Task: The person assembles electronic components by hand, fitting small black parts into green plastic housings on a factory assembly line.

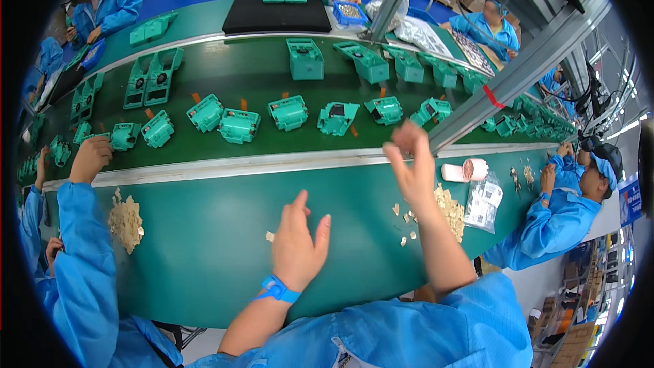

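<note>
My left hand [300, 249] hovers over the green tabletop [204, 232], fingers stretched and thumb apart, with a blue band [278, 289] round the wrist. A small cream-coloured flat piece [270, 236] lies beside it. Raised near the conveyor's edge, my right hand [414, 170] has fingers smeared by motion, so I cannot tell whether anything is in them. Beyond it on the green conveyor sit a teal plastic housing [430, 112] and another teal housing [385, 110] with an orange tab. A heap of cream pieces [449, 212] lies beside my right forearm.
A pale pink handheld fan [466, 170] and a clear bag of packets [484, 203] lie at the right. A metal post [504, 88] rises beyond my right hand. Another heap of cream pieces [126, 221] lies left, near a co-worker's hand [92, 158]. A metal rail [238, 165] borders the conveyor.
</note>
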Demonstrator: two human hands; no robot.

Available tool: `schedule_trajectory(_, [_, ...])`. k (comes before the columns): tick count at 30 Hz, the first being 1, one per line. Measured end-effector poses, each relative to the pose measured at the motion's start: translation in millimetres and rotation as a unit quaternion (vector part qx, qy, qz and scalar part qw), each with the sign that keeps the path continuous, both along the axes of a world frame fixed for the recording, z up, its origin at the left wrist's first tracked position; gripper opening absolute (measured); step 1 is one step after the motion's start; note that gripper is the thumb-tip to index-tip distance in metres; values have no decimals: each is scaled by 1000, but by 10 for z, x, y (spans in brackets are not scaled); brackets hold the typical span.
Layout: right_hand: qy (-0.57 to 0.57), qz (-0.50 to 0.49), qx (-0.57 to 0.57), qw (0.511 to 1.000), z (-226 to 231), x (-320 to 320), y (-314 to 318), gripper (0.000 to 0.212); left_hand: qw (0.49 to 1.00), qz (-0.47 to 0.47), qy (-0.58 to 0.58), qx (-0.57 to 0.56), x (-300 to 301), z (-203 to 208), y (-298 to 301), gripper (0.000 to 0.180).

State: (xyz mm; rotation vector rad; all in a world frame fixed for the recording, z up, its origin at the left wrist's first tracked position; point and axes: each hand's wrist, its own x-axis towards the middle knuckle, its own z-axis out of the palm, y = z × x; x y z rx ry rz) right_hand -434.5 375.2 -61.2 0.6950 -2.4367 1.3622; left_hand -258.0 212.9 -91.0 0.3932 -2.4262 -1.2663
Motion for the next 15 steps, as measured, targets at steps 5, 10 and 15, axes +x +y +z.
schedule_trajectory(5, [-85, -320, 285, 900, -178, -1408, -146, 97, 997, -61, 37, 21, 15, -116, 201, 44])
schedule_trajectory(10, [-141, -406, 262, 864, -303, -1837, 107, 96, 997, -53, 55, 25, -35, -157, 205, 43])
schedule_trajectory(15, [123, -226, 213, 942, -87, -1393, 48, 96, 997, -50, 43, 33, -12, -131, 181, 46])
